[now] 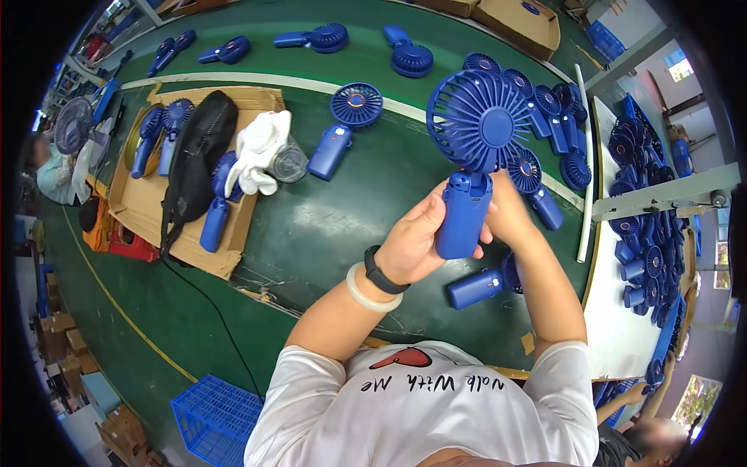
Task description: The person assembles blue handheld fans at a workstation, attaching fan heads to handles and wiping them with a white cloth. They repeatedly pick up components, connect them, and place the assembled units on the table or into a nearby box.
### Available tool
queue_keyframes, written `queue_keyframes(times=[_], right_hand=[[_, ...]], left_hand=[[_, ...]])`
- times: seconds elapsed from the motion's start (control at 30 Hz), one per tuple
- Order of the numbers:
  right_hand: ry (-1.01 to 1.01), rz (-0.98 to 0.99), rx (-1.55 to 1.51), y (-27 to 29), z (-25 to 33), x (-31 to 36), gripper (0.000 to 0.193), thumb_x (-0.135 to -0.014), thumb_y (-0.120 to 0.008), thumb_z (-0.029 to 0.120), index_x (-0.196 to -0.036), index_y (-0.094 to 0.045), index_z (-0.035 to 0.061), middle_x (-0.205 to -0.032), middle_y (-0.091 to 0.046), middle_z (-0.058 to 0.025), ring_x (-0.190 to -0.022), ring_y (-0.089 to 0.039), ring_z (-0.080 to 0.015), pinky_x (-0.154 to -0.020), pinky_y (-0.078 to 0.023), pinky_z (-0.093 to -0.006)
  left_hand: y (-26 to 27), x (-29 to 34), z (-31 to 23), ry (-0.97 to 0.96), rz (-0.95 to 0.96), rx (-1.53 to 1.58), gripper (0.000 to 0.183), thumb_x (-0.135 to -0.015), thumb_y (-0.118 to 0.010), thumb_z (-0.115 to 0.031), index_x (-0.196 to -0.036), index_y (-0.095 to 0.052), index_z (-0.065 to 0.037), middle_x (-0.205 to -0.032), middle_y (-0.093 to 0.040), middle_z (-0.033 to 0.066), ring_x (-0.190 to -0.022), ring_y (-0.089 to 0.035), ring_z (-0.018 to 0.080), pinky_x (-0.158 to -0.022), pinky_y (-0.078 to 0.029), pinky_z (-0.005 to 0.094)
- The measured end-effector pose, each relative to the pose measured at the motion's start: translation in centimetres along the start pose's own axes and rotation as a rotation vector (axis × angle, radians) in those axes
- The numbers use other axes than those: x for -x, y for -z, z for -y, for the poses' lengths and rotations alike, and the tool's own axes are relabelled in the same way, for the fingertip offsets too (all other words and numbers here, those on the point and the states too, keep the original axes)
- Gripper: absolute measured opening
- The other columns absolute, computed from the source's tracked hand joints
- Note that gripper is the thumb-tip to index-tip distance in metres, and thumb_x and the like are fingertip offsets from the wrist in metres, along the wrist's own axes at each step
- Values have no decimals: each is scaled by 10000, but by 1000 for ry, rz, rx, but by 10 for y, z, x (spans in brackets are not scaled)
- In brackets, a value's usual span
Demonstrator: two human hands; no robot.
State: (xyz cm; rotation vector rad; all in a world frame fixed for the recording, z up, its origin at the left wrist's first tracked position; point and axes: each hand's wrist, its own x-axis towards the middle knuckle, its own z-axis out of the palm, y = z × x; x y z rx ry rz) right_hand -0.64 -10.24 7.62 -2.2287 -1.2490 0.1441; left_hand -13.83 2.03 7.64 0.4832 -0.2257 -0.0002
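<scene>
My left hand, with a black band and a pale bangle at the wrist, is closed around the handle of a blue handheld fan. The fan is raised above the table, its round caged head up. Behind it is my right hand, close to the joint between handle and head; its fingers are hidden by the fan. Another blue fan lies below my hands, partly covered by my right forearm. Beyond the held fan, one more fan lies on the green table.
A cardboard tray at left holds fans, a black pouch and white gloves beside a clear cup. Several fans lie along the far side. Many more fill the white table at right, where another person works.
</scene>
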Motion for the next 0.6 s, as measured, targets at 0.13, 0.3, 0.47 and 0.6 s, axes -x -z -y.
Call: queue_keyframes(times=[0.13,0.3,0.47,0.6], right_hand=[[213,263,-209,-95,36,-53,420,-736,-667,170,-1120,-546,51,-1095,-575,-144,-1068,-525,-312,-915,-411,-399],[438,-93,-492,-178,93,-118,491,-716,-691,228,-1138,-514,50,-1056,-595,-126,-1036,-562,-280,-872,-445,-393],[319,-239,-412,-177,144,-151,650,-638,-766,253,-1165,-463,23,-1035,-602,-153,-1034,-582,-295,-829,-481,-399],[78,-164,-927,-151,134,-140,745,-594,-819,182,-1197,-414,20,-1163,-570,-153,-1053,-575,-260,-877,-466,-369]], left_hand=[[-7,45,-32,-32,-62,-53,673,-908,-272,-610,-1272,-378,-54,-1091,-495,130,-786,-531,217,-582,-457,348],[-11,87,-63,-156,-178,96,576,-932,-295,-565,-1303,-364,-130,-979,-457,105,-743,-480,194,-567,-436,319],[3,117,-86,-314,-223,158,528,-939,-313,-540,-1362,-277,-225,-975,-451,96,-780,-471,190,-600,-440,318],[8,126,-97,-359,-256,140,567,-920,-343,-569,-1337,-310,-187,-989,-471,98,-809,-500,196,-623,-445,331]])
